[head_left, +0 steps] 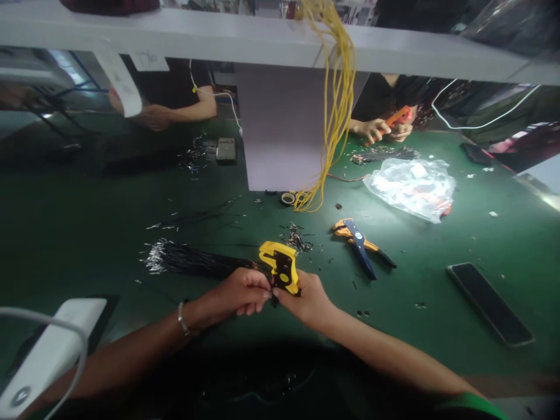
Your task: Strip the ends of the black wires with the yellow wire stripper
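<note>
My right hand [308, 300] is closed around a yellow and black wire stripper [285, 269], whose jaws point up and left. Close beside it, my left hand [249, 291] has thumb and fingertips pressed together near the tool's lower end; what they pinch is too small to make out. A bundle of black wires [196, 259] lies behind my left hand, its stripped or metal-tipped ends [156, 256] fanned out to the left. Beyond the stripper sits a small heap of metal terminals or scraps [297, 238].
A blue and orange wire stripper [359, 245] and a phone [490, 303] lie to the right. Yellow wires [339, 87] hang from the shelf [196, 38] by a roll of tape [287, 199]. Farther back are a plastic bag [411, 184] and a co-worker's hands [380, 129] holding an orange tool.
</note>
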The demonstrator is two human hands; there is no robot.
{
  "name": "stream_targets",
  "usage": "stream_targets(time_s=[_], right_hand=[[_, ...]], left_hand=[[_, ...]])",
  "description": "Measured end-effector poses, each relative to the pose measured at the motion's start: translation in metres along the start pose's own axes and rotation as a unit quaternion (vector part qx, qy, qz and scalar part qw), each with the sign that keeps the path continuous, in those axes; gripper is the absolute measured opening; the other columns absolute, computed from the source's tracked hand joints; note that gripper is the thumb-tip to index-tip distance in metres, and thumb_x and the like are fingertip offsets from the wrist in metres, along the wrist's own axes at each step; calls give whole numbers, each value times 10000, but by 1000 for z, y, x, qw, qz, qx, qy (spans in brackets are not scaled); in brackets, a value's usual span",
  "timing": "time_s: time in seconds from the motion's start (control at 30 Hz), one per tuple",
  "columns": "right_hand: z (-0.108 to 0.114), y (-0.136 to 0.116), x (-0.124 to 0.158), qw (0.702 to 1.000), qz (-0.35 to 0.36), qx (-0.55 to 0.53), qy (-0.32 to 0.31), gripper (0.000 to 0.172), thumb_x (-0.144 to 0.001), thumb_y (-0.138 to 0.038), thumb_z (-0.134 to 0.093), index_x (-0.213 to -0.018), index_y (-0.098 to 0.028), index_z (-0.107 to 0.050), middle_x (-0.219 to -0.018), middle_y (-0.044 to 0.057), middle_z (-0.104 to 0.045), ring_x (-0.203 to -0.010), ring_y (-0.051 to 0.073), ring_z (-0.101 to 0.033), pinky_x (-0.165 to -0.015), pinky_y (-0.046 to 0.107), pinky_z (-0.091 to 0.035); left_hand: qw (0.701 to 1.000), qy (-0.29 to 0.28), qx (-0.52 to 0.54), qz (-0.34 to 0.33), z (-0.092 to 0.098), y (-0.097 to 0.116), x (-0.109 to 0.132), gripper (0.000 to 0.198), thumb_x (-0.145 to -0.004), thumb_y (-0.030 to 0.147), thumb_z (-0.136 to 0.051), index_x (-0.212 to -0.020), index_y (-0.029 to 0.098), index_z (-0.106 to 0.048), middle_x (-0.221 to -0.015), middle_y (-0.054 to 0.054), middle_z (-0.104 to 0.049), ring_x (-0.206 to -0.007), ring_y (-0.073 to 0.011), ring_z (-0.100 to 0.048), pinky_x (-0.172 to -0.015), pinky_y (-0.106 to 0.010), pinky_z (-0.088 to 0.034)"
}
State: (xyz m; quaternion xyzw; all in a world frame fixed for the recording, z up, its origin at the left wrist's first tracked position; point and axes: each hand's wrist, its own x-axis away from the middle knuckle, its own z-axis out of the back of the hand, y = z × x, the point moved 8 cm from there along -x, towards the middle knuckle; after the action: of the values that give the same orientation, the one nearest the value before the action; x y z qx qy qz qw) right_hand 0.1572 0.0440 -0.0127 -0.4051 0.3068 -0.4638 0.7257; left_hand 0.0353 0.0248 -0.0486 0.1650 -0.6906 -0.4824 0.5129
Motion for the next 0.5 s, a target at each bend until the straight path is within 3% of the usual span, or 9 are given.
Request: stream_targets(time_s=[0.2, 0.5], right_hand=[[3, 3, 2, 1000, -10, -4, 5, 110, -749, -249, -576, -719, -155, -626, -617, 21, -649, -547, 149, -575, -530, 224, -451], [3, 10, 4, 1000, -13, -3, -9, 158, -762, -298, -601, -720, -160, -666, -674, 52, -716, -592, 191, -654, -556, 250, -503]], left_hand=[[994, 66, -31, -78, 6, 5, 0, 109, -738, 230, -595, -754, 123, -606, -578, 28, -595, -430, -53, -505, -398, -153, -364], [987, 60, -66, -137, 0, 12, 1, 107, -772, 116, -540, -697, 113, -617, -571, 31, -567, -445, -41, -497, -458, -150, -401]])
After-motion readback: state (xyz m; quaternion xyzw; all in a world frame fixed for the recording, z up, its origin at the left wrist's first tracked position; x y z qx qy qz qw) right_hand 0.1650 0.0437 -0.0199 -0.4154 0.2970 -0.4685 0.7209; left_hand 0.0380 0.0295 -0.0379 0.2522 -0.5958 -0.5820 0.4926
